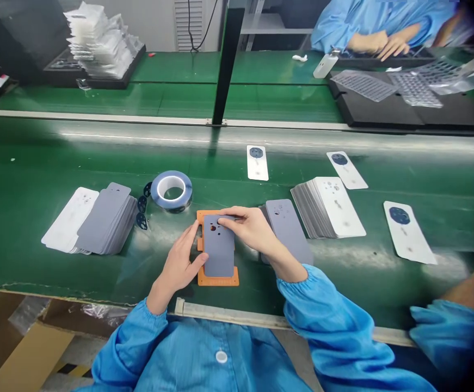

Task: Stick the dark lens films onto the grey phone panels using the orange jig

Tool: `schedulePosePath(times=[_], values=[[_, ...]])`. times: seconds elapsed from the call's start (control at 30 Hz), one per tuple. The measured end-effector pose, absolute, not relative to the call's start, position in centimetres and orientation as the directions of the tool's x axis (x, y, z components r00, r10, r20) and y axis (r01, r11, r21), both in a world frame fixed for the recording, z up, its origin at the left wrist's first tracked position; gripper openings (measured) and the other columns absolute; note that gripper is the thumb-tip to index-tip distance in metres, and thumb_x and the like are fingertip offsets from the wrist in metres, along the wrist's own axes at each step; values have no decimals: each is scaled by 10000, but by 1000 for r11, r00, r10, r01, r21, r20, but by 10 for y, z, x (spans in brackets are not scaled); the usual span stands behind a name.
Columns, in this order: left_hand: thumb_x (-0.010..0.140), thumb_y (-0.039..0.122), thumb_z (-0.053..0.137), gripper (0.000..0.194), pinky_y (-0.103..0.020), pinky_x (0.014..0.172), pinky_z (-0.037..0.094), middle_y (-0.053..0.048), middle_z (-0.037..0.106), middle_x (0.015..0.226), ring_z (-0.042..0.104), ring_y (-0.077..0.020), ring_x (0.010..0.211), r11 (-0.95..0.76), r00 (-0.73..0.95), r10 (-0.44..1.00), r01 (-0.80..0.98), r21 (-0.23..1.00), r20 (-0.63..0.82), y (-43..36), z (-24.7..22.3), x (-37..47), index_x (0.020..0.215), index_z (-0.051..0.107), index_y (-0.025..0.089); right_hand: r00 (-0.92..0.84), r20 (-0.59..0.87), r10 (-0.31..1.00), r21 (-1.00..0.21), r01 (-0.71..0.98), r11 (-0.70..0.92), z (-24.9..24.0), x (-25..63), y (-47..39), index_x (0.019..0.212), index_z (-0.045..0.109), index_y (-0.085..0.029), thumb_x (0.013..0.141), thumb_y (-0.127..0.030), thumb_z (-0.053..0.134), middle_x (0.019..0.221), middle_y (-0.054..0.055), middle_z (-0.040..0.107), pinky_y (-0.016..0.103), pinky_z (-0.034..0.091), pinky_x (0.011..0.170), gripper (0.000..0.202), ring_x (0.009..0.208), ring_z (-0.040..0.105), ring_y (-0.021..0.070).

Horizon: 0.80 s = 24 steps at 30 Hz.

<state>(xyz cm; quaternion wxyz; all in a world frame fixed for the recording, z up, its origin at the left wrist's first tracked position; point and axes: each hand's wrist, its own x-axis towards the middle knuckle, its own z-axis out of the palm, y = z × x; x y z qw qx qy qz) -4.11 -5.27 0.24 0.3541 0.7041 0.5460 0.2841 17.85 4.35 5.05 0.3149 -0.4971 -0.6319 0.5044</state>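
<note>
In front of me a grey phone back panel (219, 253) with camera holes lies on an orange fixture (218, 281). My right hand (250, 226) grips the panel's top right corner, its thumb near the camera holes. My left hand (182, 260) rests along the left side, fingers stretched toward the fixture's upper left and thumb at the panel's edge. Left of the fixture sits a roll of blue tape (185, 188), with several dark round camera pieces (141, 204) beside it. A grey panel stack (289, 231) lies close to my right forearm.
Grey panels (106, 218) and white ones (67, 223) are fanned at left; another white-topped stack (338, 207) lies at right. Single white panels with dark circles (408, 231) are spread on the green bench. A black post (225, 65) stands ahead. A co-worker's sleeve (451, 332) enters at right.
</note>
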Motion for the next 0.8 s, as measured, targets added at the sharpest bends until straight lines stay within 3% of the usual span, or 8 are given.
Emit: schedulePosePath(times=[0.17,0.3,0.4,0.5,0.63,0.8], values=[[970,466,606,811,-511,1222,343,-103,358,1660,355,-315,1521,-92,160,987,624,776,-11,-52,0,-36,1642,188,287,-303,-51,952,-935,350,61,37,178,41,1042,786,-216,885,-318,705,1062,60,793,356,601,771,204,855,733,216],[961,391,629,806,-492,1219,359,-89,379,1651,374,-289,1513,-139,175,984,670,729,27,-51,-3,-34,1636,199,300,-401,39,915,-827,501,255,29,177,39,1151,725,-218,873,-168,654,1103,71,742,409,580,882,292,998,688,246],[983,362,588,756,-499,1239,325,-75,304,1687,263,-284,1563,-206,237,970,707,676,48,-50,0,-34,1635,210,300,-464,119,878,-661,623,418,21,176,33,1321,629,-187,873,-132,621,1240,130,653,487,539,1003,451,1171,608,298],[987,304,539,619,-580,1244,269,-45,189,1724,60,-320,1603,-254,300,953,760,598,24,-47,7,-31,1579,359,294,-508,179,843,-477,704,525,14,176,20,1384,592,-154,936,-183,578,1392,182,565,549,452,1117,450,1344,490,346],[908,182,525,578,-644,1247,195,-73,266,1700,54,-329,1602,-281,342,940,794,540,-13,-40,13,-21,1482,469,217,-520,137,843,-299,790,535,6,174,0,1414,592,-182,999,-179,466,1471,145,568,603,377,1159,433,1440,411,366],[827,162,576,743,-634,1261,153,-134,438,1611,69,-305,1603,-272,321,947,798,537,3,-30,14,-12,1537,356,165,-474,70,878,-261,841,474,5,170,-10,1544,447,-172,1011,-161,409,1572,105,496,645,289,1197,534,1503,339,354]])
